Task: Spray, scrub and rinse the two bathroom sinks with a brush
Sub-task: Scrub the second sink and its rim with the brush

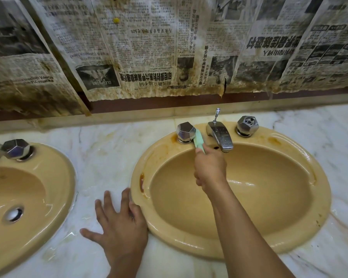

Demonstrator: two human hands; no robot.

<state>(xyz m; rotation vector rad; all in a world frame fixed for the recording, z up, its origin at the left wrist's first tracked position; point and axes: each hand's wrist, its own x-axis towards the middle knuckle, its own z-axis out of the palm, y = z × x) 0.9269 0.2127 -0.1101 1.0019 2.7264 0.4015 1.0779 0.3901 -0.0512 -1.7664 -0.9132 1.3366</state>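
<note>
Yellowed, water-stained newspaper sheets (145, 47) cover the whole back wall, their lower edges ragged and brown above the ledge. Below that runs the white marble countertop (109, 157), grey-veined, wet and glossy in patches.

Set into it is the right sink (317, 207), a mustard-coloured oval basin that fills the middle of the view, with rusty orange streaks (142, 182) along its left rim and more staining around the tap deck. The left sink (65, 173), same colour, is partly cut off at the edge of the view; its chrome drain (13, 214) shows at the bottom of the bowl and one faceted handle (16, 148) sits at its back.

Now the hands. The left hand (121, 225) lies flat on the marble between the two sinks, fingers spread and straight, holding nothing, its nearest fingers just touching the right sink's outer rim. The right hand (210, 169) reaches across that bowl, fingers curled tight round a pale green brush (199, 140).

Up on the deck: the chrome spout (221, 137) in the centre, a faceted handle (247, 124) to its right and another, the left tap handle (185, 131), on the other side. The brush head is pressed against the base of that left tap handle, in the gap between it and the spout. Smallest of all, the drain pull rod (216, 114) stands upright behind the spout.
</note>
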